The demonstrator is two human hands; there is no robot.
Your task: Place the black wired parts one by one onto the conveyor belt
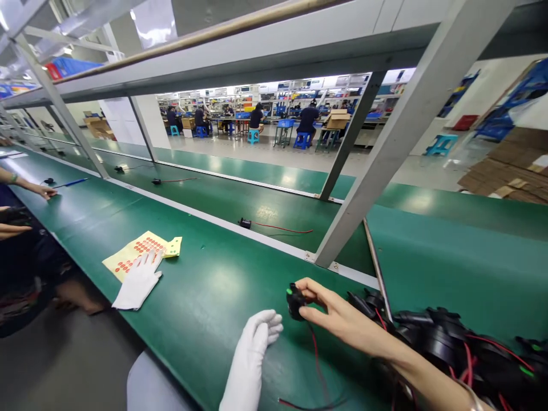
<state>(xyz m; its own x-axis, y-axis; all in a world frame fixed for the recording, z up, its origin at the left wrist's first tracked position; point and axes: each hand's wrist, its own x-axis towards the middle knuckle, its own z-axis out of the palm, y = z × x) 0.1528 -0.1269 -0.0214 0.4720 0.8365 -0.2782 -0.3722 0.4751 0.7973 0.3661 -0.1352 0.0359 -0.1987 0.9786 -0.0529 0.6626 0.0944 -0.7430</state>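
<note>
Bare and reaching in from the right, my right hand point(321, 305) grips a small black part point(295, 301) with a green mark between thumb and fingers. Red and black wires trail from the part down onto the green bench point(205, 331). My left hand point(259, 337), in a white glove, is just left of the part without touching it. Its fingers are curled together, and what they hold, if anything, is hidden. An empty white glove point(139, 282) lies partly over a yellow sheet of red stickers point(124, 257) further left.
A heap of black wired parts point(445, 337) fills the bench's right side. Single wired parts point(245, 223) lie beyond the white rail. A slanted metal post point(385, 154) rises ahead. Another person's hand point(47, 191) rests at the far left near a blue pen point(77, 182).
</note>
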